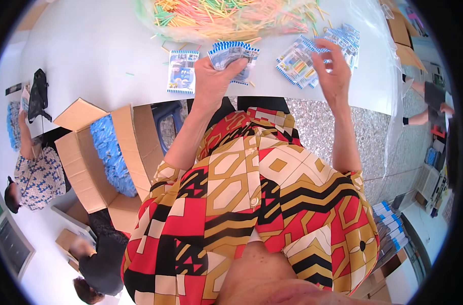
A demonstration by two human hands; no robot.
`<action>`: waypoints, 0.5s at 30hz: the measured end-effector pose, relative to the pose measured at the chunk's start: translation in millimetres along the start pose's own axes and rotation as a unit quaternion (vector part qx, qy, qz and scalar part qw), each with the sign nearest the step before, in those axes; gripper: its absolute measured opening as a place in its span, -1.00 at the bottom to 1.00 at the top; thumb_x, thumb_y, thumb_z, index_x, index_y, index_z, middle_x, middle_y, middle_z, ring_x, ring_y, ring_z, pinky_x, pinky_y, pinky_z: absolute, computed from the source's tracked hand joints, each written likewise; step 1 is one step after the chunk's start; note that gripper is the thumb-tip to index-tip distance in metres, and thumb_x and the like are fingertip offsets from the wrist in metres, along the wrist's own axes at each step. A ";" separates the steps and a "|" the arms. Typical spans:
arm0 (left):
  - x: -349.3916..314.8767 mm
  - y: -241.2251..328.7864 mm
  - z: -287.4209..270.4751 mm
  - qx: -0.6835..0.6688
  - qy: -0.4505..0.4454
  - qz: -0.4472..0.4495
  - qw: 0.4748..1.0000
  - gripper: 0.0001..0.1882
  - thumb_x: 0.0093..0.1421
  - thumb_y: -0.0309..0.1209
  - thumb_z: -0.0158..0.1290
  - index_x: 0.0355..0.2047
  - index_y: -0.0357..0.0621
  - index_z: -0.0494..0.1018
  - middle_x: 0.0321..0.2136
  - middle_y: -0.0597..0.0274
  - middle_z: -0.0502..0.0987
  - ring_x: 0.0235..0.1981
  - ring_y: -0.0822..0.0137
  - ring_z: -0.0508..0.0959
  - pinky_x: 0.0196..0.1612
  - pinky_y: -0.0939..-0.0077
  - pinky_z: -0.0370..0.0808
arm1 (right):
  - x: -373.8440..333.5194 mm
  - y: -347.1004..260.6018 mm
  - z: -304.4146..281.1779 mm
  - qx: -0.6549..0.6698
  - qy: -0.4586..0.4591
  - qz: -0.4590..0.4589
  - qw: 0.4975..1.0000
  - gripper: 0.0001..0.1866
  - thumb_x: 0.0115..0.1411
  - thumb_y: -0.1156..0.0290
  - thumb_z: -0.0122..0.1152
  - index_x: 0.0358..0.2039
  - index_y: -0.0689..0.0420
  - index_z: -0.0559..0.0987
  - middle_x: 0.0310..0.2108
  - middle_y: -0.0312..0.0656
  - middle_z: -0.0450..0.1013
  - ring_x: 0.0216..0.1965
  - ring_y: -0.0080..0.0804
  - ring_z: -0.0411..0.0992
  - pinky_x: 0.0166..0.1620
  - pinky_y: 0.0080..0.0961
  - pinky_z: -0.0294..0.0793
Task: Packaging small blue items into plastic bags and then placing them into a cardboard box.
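Note:
My left hand (212,76) grips a fanned stack of small blue-and-white striped packets (233,54) above the white table's (89,56) near edge. My right hand (333,71) hovers with fingers spread over a loose spread of the same packets (312,58) at the right, its fingertips touching or just above them. One flat packet (182,71) lies alone on the table left of my left hand. A big heap of thin coloured sticks (226,18) in clear plastic lies at the far side.
An open cardboard box (96,162) holding blue items stands on the floor at my left. Two people sit at lower left, a third person at the far right. More cardboard boxes (401,35) sit beyond the table's right end. Stacked packets (391,229) lie lower right.

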State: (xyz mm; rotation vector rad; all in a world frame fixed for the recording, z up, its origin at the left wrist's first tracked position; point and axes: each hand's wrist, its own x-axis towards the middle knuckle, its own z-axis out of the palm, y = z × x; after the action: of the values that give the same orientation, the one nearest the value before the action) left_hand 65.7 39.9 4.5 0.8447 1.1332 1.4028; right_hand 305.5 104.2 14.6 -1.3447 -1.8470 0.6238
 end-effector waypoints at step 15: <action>-10.7 15.1 -1.5 -0.045 -0.043 -0.022 0.998 -0.73 0.05 -0.50 0.19 -0.20 -0.24 0.50 -0.33 0.28 0.56 -0.35 0.54 0.51 -0.25 0.63 0.47 | 35.2 -66.4 37.6 0.061 -0.223 -0.206 0.951 -0.85 0.07 0.49 0.22 -0.33 0.22 0.52 -0.48 -0.17 0.44 -0.46 -0.37 0.41 -0.39 -0.53 0.38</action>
State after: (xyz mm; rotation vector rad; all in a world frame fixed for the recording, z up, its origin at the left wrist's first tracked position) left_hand 61.4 29.8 19.5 0.8041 1.0112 1.3581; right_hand 231.4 117.3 52.0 -0.7338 -2.3169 0.8462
